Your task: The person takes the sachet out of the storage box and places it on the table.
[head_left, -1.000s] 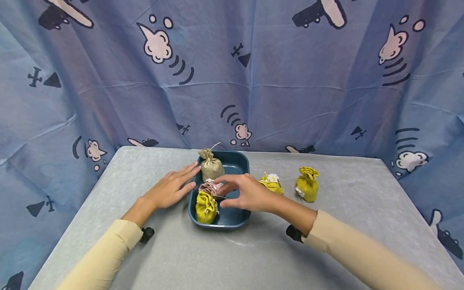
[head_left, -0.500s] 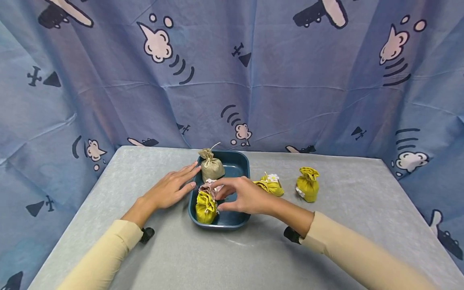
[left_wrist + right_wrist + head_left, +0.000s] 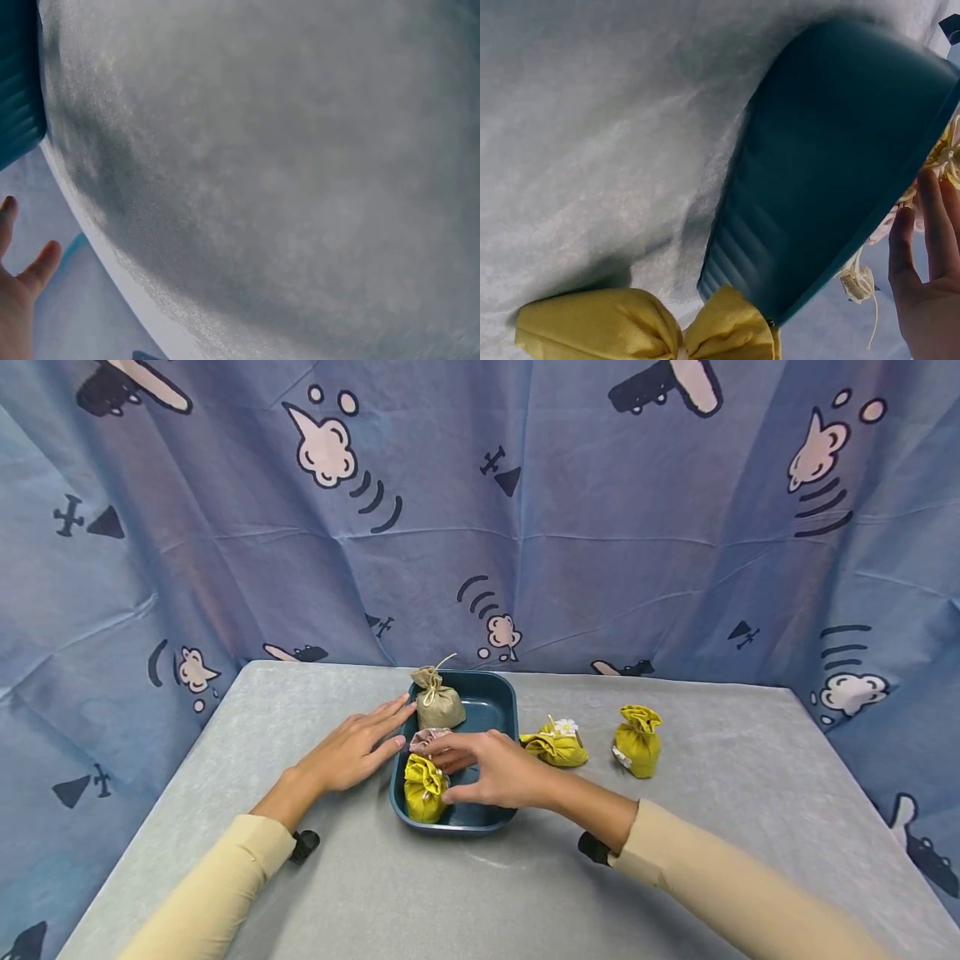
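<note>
My left hand lies with straight fingers along the left rim of a dark blue tray. My right hand reaches into the tray from the right, fingers apart from the thumb. Its thumb tip is right at a yellow drawstring pouch in the front left of the tray; its fingertips overlap a pink pouch just behind. In the right wrist view, its fingers look relaxed, close to the pouches. A beige pouch with a string stands at the tray's back left.
To the right of the tray, one yellow pouch with a white flower lies on its side on the grey table. Farther right, another yellow pouch stands upright. A blue patterned curtain hangs behind the table.
My right hand has moved slightly left and towards me, its thumb now at the yellow pouch. The pink pouch has shifted a little left and back. My left hand has stayed still.
</note>
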The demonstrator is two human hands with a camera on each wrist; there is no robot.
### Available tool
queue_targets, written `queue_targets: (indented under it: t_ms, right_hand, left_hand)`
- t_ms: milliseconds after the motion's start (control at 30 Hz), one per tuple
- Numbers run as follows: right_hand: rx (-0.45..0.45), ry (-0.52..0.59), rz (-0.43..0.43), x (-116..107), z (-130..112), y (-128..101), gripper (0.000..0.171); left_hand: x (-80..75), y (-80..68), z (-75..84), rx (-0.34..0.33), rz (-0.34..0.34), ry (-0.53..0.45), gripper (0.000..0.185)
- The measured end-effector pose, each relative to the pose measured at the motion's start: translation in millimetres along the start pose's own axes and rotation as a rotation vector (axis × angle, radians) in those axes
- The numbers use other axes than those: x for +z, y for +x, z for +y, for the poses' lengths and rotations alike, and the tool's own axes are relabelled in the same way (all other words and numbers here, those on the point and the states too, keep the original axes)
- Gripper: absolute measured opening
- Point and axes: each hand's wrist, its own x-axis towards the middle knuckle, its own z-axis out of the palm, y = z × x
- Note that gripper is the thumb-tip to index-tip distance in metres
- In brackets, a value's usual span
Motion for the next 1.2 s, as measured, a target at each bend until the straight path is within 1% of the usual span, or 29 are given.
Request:
queue_targets:
  t_ms: [200,433,667,900,1033,1200]
  right_hand:
    - [0.01,-0.046,-0.013,4.4,-0.2,5.7,0.064]
    - [0.016,-0.069,-0.037,7.4,-1.2,11.7,0.066]
    - [0.053,-0.146,-0.069,8.1,-2.5,16.2,0.069]
    - [0.051,-0.216,-0.065,10.4,-2.3,18.0,0.065]
    - [0.049,-0.208,-0.053,12.4,-1.5,18.4,0.062]
    - [0.032,-0.153,-0.018,13.3,-1.2,17.9,0.059]
  left_hand:
    - [0.2,0.1,-0.6,-0.004,-0.005,-0.005,0.056]
    - [0.0,-0.3,0.3,-0.003,-0.009,-0.013,0.056]
    - [0.7,-0.6,1.0,0.02,0.011,-0.014,0.055]
    - [0.3,-0.5,0.4,0.012,0.008,-0.006,0.055]
    - [-0.3,-0.4,0.6,0.008,0.003,-0.007,0.056]
    - [-0.4,-0.2,0.7,0.007,0.003,-0.01,0.055]
